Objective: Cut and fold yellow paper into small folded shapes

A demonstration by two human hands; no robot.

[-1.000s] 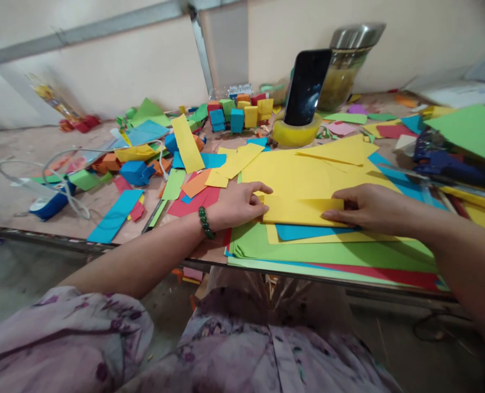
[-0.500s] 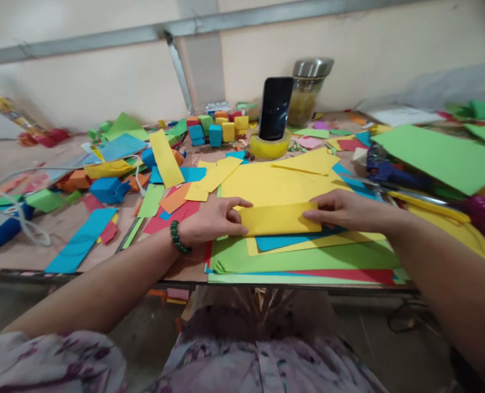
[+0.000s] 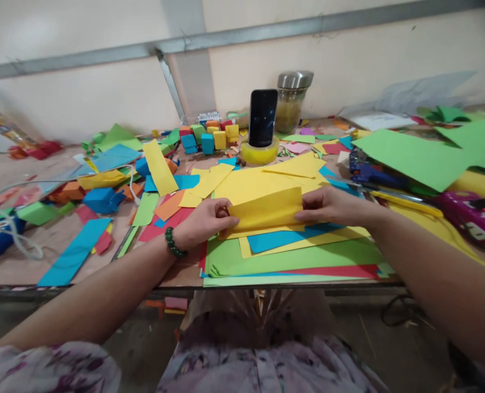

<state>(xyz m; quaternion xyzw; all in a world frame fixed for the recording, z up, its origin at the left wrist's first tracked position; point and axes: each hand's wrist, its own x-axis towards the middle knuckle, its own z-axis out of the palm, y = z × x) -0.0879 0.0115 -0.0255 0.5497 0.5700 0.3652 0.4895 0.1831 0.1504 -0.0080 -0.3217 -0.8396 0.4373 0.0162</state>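
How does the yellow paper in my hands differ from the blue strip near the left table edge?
The yellow paper is pinched at its ends by the left hand and right hand, tilted up off the stack; the blue strip lies flat, untouched. The yellow paper is broader; the blue strip is narrow and long. Both are rectangular coloured paper.

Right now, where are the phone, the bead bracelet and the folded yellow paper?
phone (image 3: 262, 117): head view, middle of its dark screen.
bead bracelet (image 3: 171, 244): head view, beads on the left wrist.
folded yellow paper (image 3: 267, 210): head view, middle of the raised flap.
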